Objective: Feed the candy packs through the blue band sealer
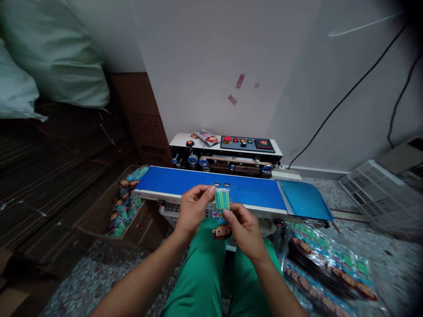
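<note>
A small doll-shaped packet (222, 200) with green and yellow striped contents and a printed cartoon head at its lower end is held upside down over the front edge of the blue conveyor belt (178, 180). My left hand (195, 207) pinches its upper left corner between thumb and fingers. On the packet's right side, my right hand (243, 226) grips the middle, just above the cartoon head. Behind the belt stands a sealing machine (228, 152) with a red button and a lit red display.
At the left, a cardboard box (142, 229) holds several similar packets. Clear bags of packets (330, 268) lie on the floor at the right, below a white plastic crate (373, 193). Large sacks (62, 57) are at the upper left.
</note>
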Action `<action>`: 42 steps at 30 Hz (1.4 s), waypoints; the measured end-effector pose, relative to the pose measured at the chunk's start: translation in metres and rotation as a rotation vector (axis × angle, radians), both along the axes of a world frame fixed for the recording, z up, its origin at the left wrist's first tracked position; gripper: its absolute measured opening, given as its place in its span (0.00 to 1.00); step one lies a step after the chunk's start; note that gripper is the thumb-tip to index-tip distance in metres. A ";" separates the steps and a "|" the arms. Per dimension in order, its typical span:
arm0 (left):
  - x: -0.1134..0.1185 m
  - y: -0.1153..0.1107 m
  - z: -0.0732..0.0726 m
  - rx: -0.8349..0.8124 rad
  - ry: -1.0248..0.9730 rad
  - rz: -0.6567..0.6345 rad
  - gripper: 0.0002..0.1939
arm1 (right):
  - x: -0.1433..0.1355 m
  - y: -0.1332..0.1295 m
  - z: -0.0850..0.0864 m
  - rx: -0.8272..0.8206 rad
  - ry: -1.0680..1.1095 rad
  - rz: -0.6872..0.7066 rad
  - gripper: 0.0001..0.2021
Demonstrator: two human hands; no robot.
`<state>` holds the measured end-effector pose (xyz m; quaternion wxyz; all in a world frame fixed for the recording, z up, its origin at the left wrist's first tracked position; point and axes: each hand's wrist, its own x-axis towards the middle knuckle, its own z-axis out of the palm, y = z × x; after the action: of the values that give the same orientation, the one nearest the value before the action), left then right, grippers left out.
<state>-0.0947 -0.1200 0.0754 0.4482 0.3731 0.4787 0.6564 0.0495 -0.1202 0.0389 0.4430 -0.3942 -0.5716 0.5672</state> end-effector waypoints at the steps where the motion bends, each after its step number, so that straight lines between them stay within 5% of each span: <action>1: 0.003 0.000 0.001 -0.003 0.017 0.015 0.08 | 0.003 -0.002 0.000 -0.001 -0.002 0.000 0.13; 8: 0.016 0.005 0.001 -0.056 -0.019 0.035 0.09 | 0.012 -0.017 0.000 -0.199 0.089 -0.076 0.17; 12: 0.020 0.005 -0.009 -0.040 0.119 0.023 0.14 | 0.037 0.005 -0.012 -0.170 0.038 -0.238 0.21; 15: 0.020 -0.008 -0.035 0.045 0.425 0.036 0.19 | 0.086 0.049 -0.033 -0.099 -0.081 -0.504 0.26; 18: 0.019 -0.028 -0.075 0.293 0.843 -0.083 0.21 | 0.146 0.100 -0.056 0.049 -0.408 -0.778 0.26; 23: 0.021 -0.041 -0.118 0.541 1.145 -0.246 0.24 | 0.194 0.155 -0.075 0.035 -0.746 -0.797 0.22; 34: 0.026 -0.036 -0.119 0.456 1.081 -0.194 0.23 | 0.131 0.196 -0.076 0.106 -0.745 -0.598 0.14; 40: 0.024 -0.041 -0.114 0.379 0.968 -0.142 0.22 | 0.096 0.125 -0.055 0.328 -0.546 -0.650 0.18; 42: 0.020 -0.041 -0.111 0.328 0.933 -0.087 0.19 | 0.078 0.085 -0.053 0.347 -0.469 -0.500 0.17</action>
<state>-0.0751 -0.1613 -0.0352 0.1486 0.7125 0.5024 0.4667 0.1270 -0.0351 -0.0143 0.4851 -0.5597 -0.6310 0.2308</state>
